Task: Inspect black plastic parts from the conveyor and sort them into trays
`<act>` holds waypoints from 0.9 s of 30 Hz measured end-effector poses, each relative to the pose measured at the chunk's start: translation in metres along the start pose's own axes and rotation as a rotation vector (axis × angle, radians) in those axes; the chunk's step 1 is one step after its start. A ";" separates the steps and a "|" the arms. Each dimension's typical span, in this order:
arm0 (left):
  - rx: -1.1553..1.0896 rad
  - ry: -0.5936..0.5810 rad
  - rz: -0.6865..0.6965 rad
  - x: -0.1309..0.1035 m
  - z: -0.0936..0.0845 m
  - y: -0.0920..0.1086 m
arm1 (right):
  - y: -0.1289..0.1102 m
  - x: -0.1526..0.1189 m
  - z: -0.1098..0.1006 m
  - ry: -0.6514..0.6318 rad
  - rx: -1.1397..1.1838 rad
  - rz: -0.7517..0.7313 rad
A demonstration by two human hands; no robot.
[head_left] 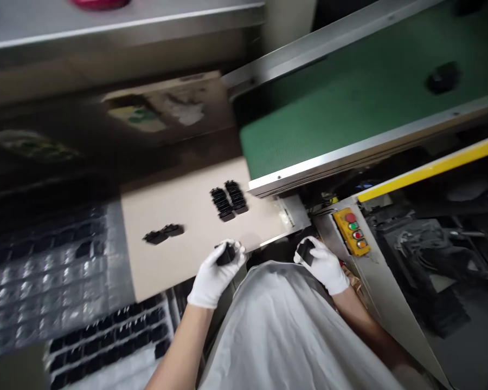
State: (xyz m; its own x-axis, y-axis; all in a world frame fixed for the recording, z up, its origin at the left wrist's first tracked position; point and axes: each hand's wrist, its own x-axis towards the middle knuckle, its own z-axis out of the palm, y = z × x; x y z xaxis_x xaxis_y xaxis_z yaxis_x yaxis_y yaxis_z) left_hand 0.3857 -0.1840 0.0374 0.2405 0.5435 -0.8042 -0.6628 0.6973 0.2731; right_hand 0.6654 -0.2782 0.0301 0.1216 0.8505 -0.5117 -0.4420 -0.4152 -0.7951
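My left hand [219, 273], in a white glove, is closed around a small black part [226, 254] just past the front edge of the cardboard-coloured work surface [179, 271]. A similar black part [306, 251] sits in the fingers of my right hand [323, 265], also gloved, farther right near the control box. Two rows of black parts [229, 201] stand side by side on the surface beyond my left hand. Farther left, a couple more black parts [163, 234] lie on it.
A green conveyor belt [329, 103] carries a blurred black part [443, 78]. Clear plastic trays [44, 287] lie left, and another tray with black parts [109, 341] sits below. A yellow button box [352, 232] and a yellow bar [431, 169] are at right.
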 end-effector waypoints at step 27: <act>1.092 -1.528 0.070 0.043 0.464 -0.503 | -0.165 -0.188 -0.391 1.310 -0.368 -0.764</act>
State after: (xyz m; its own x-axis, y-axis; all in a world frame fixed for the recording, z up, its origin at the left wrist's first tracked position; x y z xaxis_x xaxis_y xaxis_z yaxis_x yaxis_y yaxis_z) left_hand 1.0584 -0.2949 0.1104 0.9868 0.0444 0.1560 -0.1622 0.2755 0.9475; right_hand 1.0624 -0.4960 0.1303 0.9554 0.1060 0.2756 0.2939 -0.2518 -0.9221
